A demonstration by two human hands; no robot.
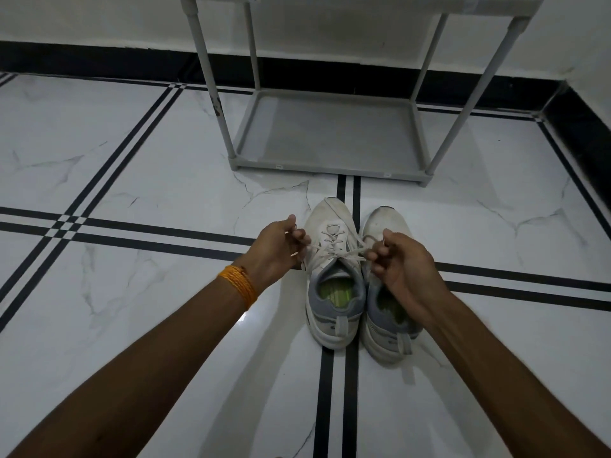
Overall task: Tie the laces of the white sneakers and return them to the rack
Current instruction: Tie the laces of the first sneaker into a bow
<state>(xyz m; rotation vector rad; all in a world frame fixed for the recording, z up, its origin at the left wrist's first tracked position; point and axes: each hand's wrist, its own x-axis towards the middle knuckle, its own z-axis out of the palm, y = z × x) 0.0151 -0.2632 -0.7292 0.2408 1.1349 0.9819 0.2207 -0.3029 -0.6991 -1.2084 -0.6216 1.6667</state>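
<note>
I saw left hand (pixel 276 247) and right hand (pixel 401 262) each pinched closed on laces (pixel 334 251) of left sneaker (pixel 332 276); rack (pixel 327 133) beyond.

Two sneakers stand side by side on the floor (pixel 132 180), touching, toes pointing away from the person. The left hand's fingers (pixel 299 238) sit just left of the left sneaker (pixel 332 259); the right hand's fingers (pixel 378 256) lie over the right sneaker (pixel 388 226). The laces (pixel 334 251) stretch between the fingers, across the left sneaker. Beyond the fingers and the toes stands the rack (pixel 325 135), against the wall (pixel 99 18).
</note>
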